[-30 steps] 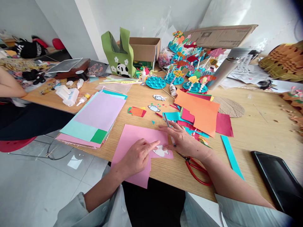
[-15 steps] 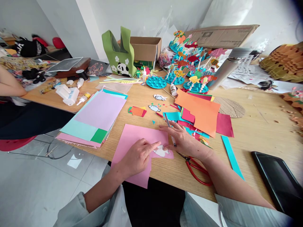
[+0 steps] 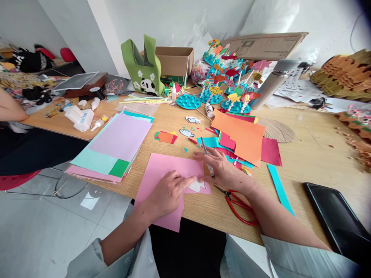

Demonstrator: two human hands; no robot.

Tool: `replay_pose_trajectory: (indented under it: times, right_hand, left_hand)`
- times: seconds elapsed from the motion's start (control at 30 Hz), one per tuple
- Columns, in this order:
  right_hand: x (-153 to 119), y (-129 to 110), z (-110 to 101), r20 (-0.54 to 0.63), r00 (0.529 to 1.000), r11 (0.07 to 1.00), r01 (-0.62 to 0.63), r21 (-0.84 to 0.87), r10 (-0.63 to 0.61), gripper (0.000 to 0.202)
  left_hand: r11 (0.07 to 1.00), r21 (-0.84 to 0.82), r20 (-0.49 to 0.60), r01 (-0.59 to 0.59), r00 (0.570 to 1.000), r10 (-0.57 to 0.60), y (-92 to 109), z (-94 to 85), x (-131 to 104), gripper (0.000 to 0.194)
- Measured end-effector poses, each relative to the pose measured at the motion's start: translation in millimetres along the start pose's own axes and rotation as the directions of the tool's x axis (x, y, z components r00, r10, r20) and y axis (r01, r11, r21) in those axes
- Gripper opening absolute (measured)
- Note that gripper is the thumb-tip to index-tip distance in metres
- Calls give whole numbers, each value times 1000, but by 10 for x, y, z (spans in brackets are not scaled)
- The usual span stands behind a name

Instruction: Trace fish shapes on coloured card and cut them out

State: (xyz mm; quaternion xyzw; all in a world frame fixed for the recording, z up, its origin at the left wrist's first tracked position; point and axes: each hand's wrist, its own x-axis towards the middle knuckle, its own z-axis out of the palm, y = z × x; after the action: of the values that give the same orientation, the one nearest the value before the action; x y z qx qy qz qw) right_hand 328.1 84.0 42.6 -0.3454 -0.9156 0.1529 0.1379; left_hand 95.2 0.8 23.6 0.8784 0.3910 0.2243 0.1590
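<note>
A white fish-shaped paper cutout [image 3: 197, 187] lies on the lower right part of a pink paper sheet [image 3: 162, 170]. My left hand [image 3: 167, 193] rests on the sheet, its index finger stretched out onto the cutout's left side and the other fingers curled. My right hand [image 3: 222, 168] reaches in from the right, with a pen [image 3: 204, 146] held between its fingers and a fingertip at the cutout's upper right edge. Red-handled scissors [image 3: 240, 206] lie just below my right wrist. The sheet's lower part hangs over the table edge.
Coloured paper [image 3: 116, 143] is stacked at left. Beyond my hands lie two fish cutouts [image 3: 187, 133] and orange paper [image 3: 243, 135] over scraps. Decorated blue pieces [image 3: 211, 96] and a steel flask [image 3: 268, 83] stand behind. A black phone [image 3: 333, 216] lies at right; someone's arm [image 3: 11, 106] shows at far left.
The view has shifted slightly. Both hands keep nearly the same places on the pink sheet and the cutout, and the pen stays in my right hand.
</note>
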Motion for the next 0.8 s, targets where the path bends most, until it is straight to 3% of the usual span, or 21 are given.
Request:
replay_pose_trajectory:
  times: [0.23,0.43,0.53,0.8]
  right_hand:
    - [10,-23,5,30,1000,1000,-9,-11,10,75]
    - [12,7,26,6,1000,1000,2,-23,-2,72]
    - [13,9,28,4,1000,1000,4,-29,-4,73]
    - [9,3,37,13,1000,999,-15,-39,15,75]
  left_hand:
    - [989,-99,11,112,994,-111,15,-54,10,68]
    - [978,-153,-20,139,989,-144,31,-77,55,68]
    - [986,-89,-19,138,990,-140,92,-69,69,67]
    - [978,206,52,36,998,-48,327,-21,98,40]
